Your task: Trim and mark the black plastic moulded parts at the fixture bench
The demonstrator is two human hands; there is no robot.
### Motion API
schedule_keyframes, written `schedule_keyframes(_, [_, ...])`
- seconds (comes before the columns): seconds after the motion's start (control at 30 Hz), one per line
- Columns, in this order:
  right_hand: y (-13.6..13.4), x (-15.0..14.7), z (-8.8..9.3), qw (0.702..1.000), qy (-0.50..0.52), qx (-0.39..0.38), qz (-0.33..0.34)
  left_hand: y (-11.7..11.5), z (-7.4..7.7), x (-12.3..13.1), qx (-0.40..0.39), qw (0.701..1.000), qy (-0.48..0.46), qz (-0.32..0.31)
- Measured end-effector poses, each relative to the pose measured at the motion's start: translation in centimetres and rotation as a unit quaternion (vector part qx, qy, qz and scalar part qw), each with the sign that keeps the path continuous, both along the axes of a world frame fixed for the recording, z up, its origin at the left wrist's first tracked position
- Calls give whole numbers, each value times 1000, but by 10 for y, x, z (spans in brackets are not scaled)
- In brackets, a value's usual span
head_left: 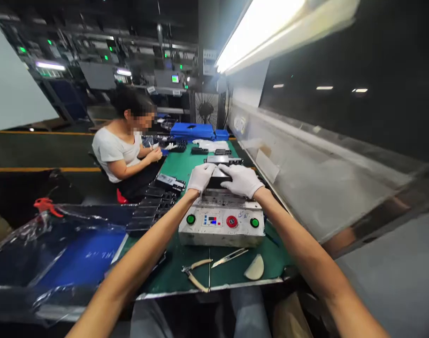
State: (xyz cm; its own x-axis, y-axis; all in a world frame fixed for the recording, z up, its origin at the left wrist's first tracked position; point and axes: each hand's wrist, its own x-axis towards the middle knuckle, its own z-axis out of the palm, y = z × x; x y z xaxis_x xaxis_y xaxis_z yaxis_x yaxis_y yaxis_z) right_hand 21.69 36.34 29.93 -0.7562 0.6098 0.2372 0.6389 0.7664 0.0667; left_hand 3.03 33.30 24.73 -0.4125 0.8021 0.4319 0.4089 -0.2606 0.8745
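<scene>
Both my hands wear white gloves and reach over a grey control-box machine (221, 225) with two green buttons, a red button and a small display. My left hand (200, 177) and my right hand (241, 180) press together on a flat black part (218, 180) lying on the machine's top plate. The fingers of both hands curl around the part's edges.
Tweezers (229, 257), pliers (194, 274) and a pale wedge (255, 268) lie on the green mat (186, 164). Black parts (151, 206) are stacked at the left. A person in a white shirt (121, 150) works further along. Blue trays (192, 129) stand beyond. A plastic-wrapped blue sheet (77, 258) lies left.
</scene>
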Motion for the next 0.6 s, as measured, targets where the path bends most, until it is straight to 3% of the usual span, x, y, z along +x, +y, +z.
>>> schedule_keyframes(0.13, [7, -11, -14, 998, 25, 39, -31, 6, -14, 1, -5, 1000, -18, 20])
schedule_keyframes(0.3, [10, -17, -22, 998, 34, 51, -34, 7, -29, -2, 5, 999, -44, -5])
schedule_keyframes(0.37, [10, -17, -21, 998, 37, 44, -33, 9, -29, -3, 2, 995, -96, -10])
schedule_keyframes(0.5, [9, -14, -17, 999, 35, 22, -31, 15, -23, -5, -10, 965, -258, 48])
schedule_keyframes(0.6, [8, -12, -13, 999, 39, 15, -28, 19, -15, -12, -8, 967, -251, 50])
